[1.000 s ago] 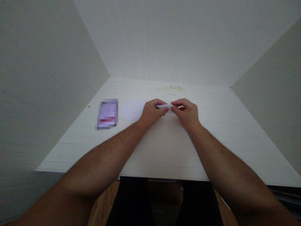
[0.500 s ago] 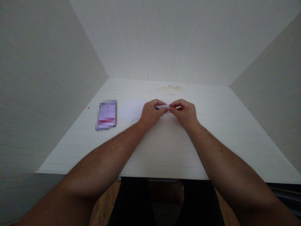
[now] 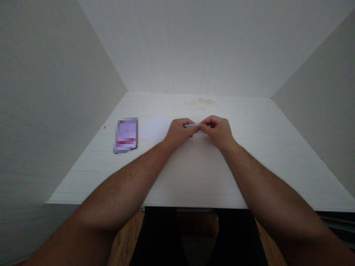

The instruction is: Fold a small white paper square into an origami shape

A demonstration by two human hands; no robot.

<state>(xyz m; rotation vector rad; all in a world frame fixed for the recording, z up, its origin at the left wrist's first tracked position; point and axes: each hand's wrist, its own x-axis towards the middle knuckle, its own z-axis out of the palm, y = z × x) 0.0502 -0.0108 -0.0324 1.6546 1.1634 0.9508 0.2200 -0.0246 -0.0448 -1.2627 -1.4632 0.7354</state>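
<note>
A small piece of white paper [image 3: 193,126], which looks folded, is pinched between my two hands above the table. My left hand [image 3: 180,132] is closed on its left part, thumb and fingers pressed together. On the other end, my right hand [image 3: 218,129] grips the paper between thumb and fingertips, close against the left thumb. Much of the paper is hidden behind the fingers. Several white paper sheets [image 3: 155,128] lie flat on the table just left of my left hand, partly covered by it.
A phone-like flat object [image 3: 126,135], pixelated with a purple face, lies at the left of the white table [image 3: 194,177]. A tiny orange bit [image 3: 104,127] sits near the left wall. A brownish stain [image 3: 203,101] marks the back. Walls enclose three sides.
My thumbs have come closer together on the paper, and its visible strip looks narrower. The sheets and the phone-like object stay where they were.
</note>
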